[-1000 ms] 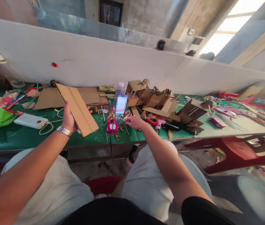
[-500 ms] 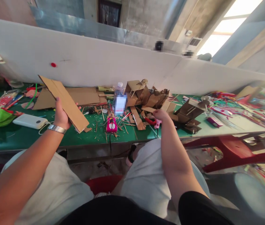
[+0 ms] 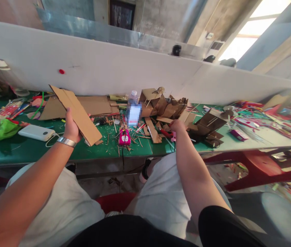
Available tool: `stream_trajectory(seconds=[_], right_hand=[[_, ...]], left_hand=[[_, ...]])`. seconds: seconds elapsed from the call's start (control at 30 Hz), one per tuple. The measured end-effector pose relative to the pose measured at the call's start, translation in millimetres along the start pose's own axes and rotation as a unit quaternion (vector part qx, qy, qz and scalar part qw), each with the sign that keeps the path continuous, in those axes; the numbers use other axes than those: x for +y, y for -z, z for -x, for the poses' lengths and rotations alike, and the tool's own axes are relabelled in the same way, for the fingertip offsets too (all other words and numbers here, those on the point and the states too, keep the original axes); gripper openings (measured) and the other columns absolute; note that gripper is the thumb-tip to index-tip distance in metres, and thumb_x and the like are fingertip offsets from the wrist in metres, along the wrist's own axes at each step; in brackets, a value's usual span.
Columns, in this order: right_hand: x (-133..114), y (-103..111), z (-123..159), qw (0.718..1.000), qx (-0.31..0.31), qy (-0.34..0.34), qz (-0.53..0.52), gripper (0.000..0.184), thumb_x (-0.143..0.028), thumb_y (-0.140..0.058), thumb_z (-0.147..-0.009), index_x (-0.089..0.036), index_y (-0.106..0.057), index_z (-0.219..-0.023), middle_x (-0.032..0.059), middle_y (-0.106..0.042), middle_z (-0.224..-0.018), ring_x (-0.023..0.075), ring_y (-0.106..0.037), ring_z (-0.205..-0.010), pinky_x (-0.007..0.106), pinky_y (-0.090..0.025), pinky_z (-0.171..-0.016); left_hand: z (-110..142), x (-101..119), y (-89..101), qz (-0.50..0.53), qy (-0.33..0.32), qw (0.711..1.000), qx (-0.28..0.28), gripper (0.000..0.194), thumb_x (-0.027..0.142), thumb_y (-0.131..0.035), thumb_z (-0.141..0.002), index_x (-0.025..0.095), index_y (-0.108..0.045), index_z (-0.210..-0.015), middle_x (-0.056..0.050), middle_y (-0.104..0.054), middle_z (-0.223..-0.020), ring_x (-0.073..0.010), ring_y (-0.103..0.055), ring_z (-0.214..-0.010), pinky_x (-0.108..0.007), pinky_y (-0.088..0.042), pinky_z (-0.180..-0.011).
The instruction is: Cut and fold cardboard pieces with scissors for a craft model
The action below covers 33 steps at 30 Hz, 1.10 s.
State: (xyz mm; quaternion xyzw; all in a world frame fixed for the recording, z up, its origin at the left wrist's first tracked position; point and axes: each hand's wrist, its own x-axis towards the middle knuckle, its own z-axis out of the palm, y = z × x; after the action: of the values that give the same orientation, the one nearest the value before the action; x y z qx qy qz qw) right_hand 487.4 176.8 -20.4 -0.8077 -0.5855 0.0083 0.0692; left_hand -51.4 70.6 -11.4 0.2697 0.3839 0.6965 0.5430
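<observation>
My left hand (image 3: 72, 127) grips a long flat strip of brown cardboard (image 3: 77, 115), tilted up above the table, with the thumb on its near face and fingertips at its far edge. My right hand (image 3: 178, 126) is closed low over the table, beside the end of a small cardboard piece (image 3: 164, 119). Directly beneath it sit a pink tool with a black cord (image 3: 173, 136) and a red-handled tool (image 3: 164, 133). What the fingers hold is hidden. Cardboard models (image 3: 171, 108) stand just behind this hand.
On the green table (image 3: 83, 154) lie a larger cardboard sheet (image 3: 91, 104), a white power bank (image 3: 36, 132), a pink box with a cord (image 3: 124, 137), a bottle (image 3: 133, 97) and scattered scraps. Another cardboard model (image 3: 209, 127) stands right. A white partition (image 3: 96, 68) runs behind.
The whole view has shifted slightly, moving things a little to the right in the picture. Both hands keep nearly the same places, the left still with the cardboard strip.
</observation>
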Motion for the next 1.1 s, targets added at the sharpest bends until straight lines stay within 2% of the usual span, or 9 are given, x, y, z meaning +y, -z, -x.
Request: stream_trajectory(seconds=[0.1, 0.2, 0.3, 0.37, 0.57, 0.73, 0.87, 1.0, 1.1], right_hand=[[-8.6, 3.1, 3.2, 0.998, 0.043, -0.036, -0.018, 0.041, -0.039, -0.072, -0.104, -0.018, -0.065, -0.139, 0.0119, -0.067, -0.139, 0.0274, -0.071, -0.118, 0.049, -0.063, -0.099], [-14.7, 12.9, 5.7, 0.991, 0.116, -0.028, -0.052, 0.026, -0.028, -0.060, -0.109, -0.017, -0.070, -0.129, 0.0125, -0.071, -0.133, 0.0290, -0.069, -0.122, 0.052, -0.056, -0.107], [-17.5, 24.3, 8.3, 0.979, 0.182, 0.001, -0.093, 0.036, -0.013, -0.041, -0.106, -0.016, -0.074, -0.119, 0.0160, -0.074, -0.127, 0.0306, -0.065, -0.125, 0.049, -0.048, -0.113], [-18.8, 30.7, 11.5, 0.969, 0.214, 0.026, -0.119, 0.039, -0.013, -0.039, -0.103, -0.015, -0.075, -0.118, 0.0173, -0.074, -0.126, 0.0309, -0.065, -0.123, 0.045, -0.048, -0.110], [-20.9, 48.0, 34.9, 0.942, 0.266, 0.106, -0.175, 0.037, -0.030, -0.059, -0.100, -0.015, -0.072, -0.131, 0.0164, -0.075, -0.121, 0.0309, -0.070, -0.110, 0.041, -0.053, -0.104], [-17.4, 59.1, 57.8, 0.925, 0.265, 0.167, -0.216, 0.036, -0.038, -0.081, -0.086, -0.018, -0.083, -0.117, 0.0123, -0.076, -0.104, 0.0295, -0.071, -0.097, 0.039, -0.057, -0.091], [-16.7, 57.3, 63.1, 0.908, 0.296, 0.113, -0.274, 0.032, -0.045, -0.077, -0.090, -0.017, -0.081, -0.105, 0.0106, -0.076, -0.093, 0.0276, -0.071, -0.085, 0.039, -0.059, -0.080], [-14.9, 49.6, 56.9, 0.889, 0.336, 0.071, -0.303, 0.037, -0.052, -0.074, -0.093, -0.016, -0.074, -0.099, 0.0115, -0.075, -0.091, 0.0283, -0.071, -0.085, 0.040, -0.059, -0.081], [-12.4, 42.7, 48.4, 0.889, 0.339, 0.067, -0.302, 0.055, -0.066, -0.050, -0.104, -0.015, -0.070, -0.104, 0.0160, -0.074, -0.096, 0.0320, -0.072, -0.093, 0.044, -0.059, -0.084]], left_hand=[[3.8, 2.1, -1.2, 0.006, 0.018, 0.999, -0.028, 0.074, 0.088, -0.052, -0.085, 0.025, -0.065, -0.120, -0.013, -0.082, -0.102, -0.0407, -0.080, -0.103, -0.052, -0.066, -0.081], [8.1, 3.5, -3.5, 0.008, 0.042, 0.997, -0.060, 0.079, 0.088, -0.051, -0.085, 0.021, -0.066, -0.123, -0.017, -0.081, -0.106, -0.0422, -0.080, -0.103, -0.055, -0.066, -0.084], [10.8, 4.0, -5.6, 0.005, 0.051, 0.995, -0.081, 0.082, 0.088, -0.050, -0.086, 0.019, -0.067, -0.125, -0.017, -0.082, -0.105, -0.0406, -0.081, -0.100, -0.054, -0.066, -0.085], [11.8, 4.1, -6.8, 0.003, 0.052, 0.995, -0.087, 0.083, 0.089, -0.049, -0.086, 0.019, -0.067, -0.127, -0.016, -0.082, -0.103, -0.0391, -0.081, -0.097, -0.053, -0.066, -0.085], [15.2, 6.9, -9.9, 0.016, 0.099, 0.988, -0.117, 0.091, 0.087, -0.040, -0.092, 0.014, -0.063, -0.140, -0.019, -0.082, -0.113, -0.0421, -0.079, -0.103, -0.055, -0.063, -0.089], [21.4, 11.5, -14.1, 0.039, 0.134, 0.978, -0.156, 0.093, 0.085, -0.030, -0.096, 0.013, -0.059, -0.147, -0.021, -0.082, -0.117, -0.0453, -0.077, -0.111, -0.058, -0.061, -0.092], [26.6, 12.9, -17.3, 0.042, 0.142, 0.973, -0.178, 0.089, 0.082, -0.030, -0.097, 0.015, -0.058, -0.148, -0.020, -0.082, -0.119, -0.0471, -0.075, -0.118, -0.061, -0.059, -0.096], [28.9, 10.7, -19.0, 0.056, 0.134, 0.970, -0.196, 0.090, 0.083, -0.036, -0.095, 0.013, -0.059, -0.147, -0.021, -0.080, -0.124, -0.0478, -0.073, -0.123, -0.062, -0.058, -0.100], [27.8, 7.9, -18.7, 0.051, 0.133, 0.971, -0.193, 0.087, 0.082, -0.039, -0.094, 0.015, -0.061, -0.146, -0.021, -0.081, -0.124, -0.0476, -0.073, -0.123, -0.063, -0.059, -0.099]])
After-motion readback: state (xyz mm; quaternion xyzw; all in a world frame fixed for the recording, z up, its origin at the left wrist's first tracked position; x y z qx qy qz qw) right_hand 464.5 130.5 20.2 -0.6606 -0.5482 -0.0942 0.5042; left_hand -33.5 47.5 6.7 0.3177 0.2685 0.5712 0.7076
